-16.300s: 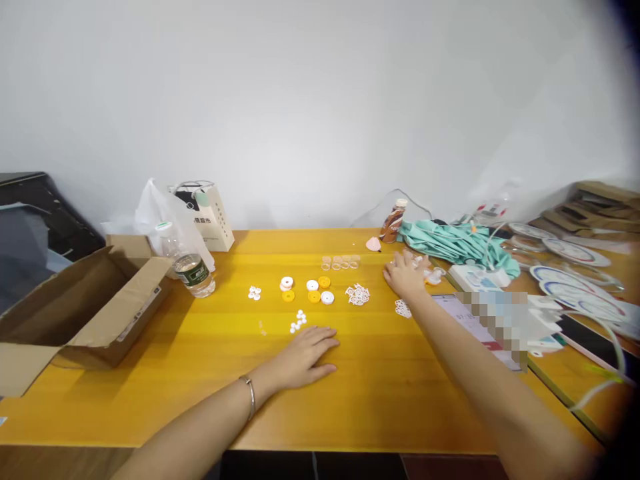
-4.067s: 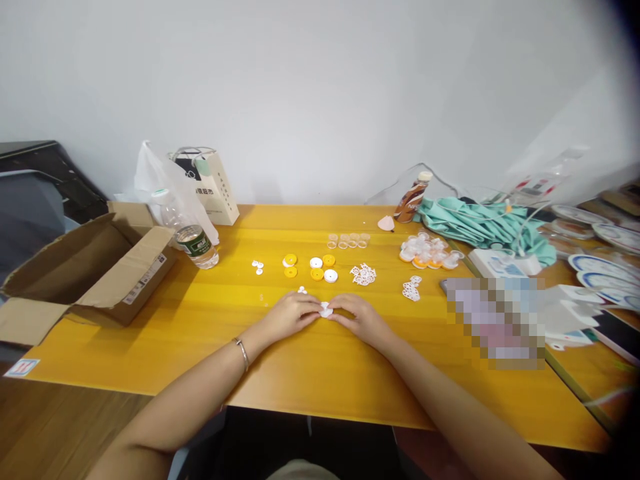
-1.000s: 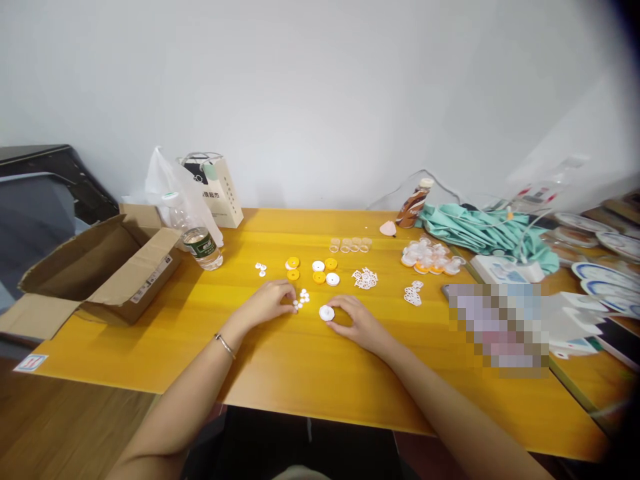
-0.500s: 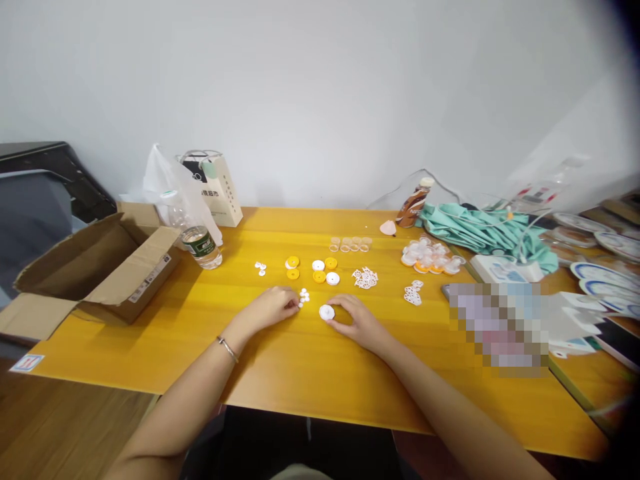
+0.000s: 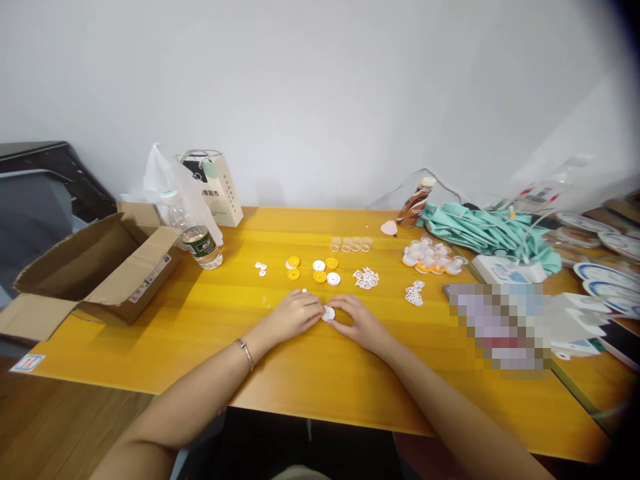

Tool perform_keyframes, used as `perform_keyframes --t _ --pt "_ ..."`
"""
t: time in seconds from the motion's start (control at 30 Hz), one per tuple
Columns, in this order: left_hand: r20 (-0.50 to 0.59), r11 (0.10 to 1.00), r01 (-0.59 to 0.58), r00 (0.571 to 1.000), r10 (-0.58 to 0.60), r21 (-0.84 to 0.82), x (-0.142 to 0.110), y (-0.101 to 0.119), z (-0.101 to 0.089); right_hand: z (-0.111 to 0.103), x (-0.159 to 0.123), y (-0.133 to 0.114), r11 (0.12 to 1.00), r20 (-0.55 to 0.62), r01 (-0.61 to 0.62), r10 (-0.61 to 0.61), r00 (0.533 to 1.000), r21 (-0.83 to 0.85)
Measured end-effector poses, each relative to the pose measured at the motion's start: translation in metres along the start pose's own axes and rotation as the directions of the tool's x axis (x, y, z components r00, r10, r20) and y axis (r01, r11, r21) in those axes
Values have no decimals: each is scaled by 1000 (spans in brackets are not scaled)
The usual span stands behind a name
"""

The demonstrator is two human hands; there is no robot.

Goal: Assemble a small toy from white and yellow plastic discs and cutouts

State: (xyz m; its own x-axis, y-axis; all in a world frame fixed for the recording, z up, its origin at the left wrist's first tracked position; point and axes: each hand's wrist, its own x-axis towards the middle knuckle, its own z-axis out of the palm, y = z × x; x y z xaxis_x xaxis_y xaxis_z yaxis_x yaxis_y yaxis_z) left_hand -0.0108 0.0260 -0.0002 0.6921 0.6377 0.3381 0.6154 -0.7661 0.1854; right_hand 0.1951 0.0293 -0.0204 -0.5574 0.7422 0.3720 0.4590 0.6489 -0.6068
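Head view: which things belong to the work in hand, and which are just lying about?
Likely part of the work:
white disc, held in the right hand, left hand at its edge
yellow and white discs
white openwork pieces
clear plastic cups

Likely just lying about:
open cardboard box
water bottle
paper bag
brown drink bottle
teal fabric

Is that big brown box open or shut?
Open: the cardboard box has flaps folded outward, and its inside shows.
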Motion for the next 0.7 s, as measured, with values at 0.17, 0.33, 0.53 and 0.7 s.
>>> perform_keyframes --t 0.17,0.33,0.53,0.7 --pt "-23 997 -20 999 22 79 -1 -2 7 2 0 2 1000 -10 14 -14 1000 1" --pt "-15 996 -55 998 56 68 -3 -3 6 2 0 2 1000 -12 15 -15 1000 -1" --pt "13 996 -60 998 59 66 -3 -3 5 2 -1 3 1000 -16 18 -18 1000 4" --pt "-6 1000 -29 1000 29 3 -3 -3 4 1 0 0 1000 -19 14 -14 1000 -3"
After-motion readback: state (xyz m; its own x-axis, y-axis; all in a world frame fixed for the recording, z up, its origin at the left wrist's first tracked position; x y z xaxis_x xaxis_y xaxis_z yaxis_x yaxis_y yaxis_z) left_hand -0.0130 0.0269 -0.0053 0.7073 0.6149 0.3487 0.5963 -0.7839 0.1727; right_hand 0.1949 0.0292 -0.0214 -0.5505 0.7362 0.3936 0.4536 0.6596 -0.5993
